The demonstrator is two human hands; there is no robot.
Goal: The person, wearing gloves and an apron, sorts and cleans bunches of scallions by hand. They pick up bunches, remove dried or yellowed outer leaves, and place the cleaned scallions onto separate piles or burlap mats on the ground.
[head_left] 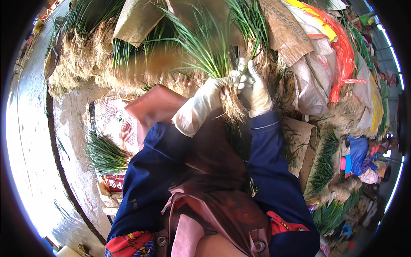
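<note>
Onion bunch (pixel 218 66): between both hands, roots (pixel 233 107) toward wearer | left hand (pixel 218 85): fingers wrapped round it just above roots | right hand (pixel 256 92): fingers bent alongside, hold unclear | likely light, leaves (pixel 203 47) bruise easily; grip firmer base

head | left head-worn fisheye | faces down (edges bend at rim) | hands (pixel 258 97) near

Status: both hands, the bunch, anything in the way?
Left hand closed around bunch. Right hand beside it, contact unclear. Leaves above, roots below in view. No obstruction seen.
</note>
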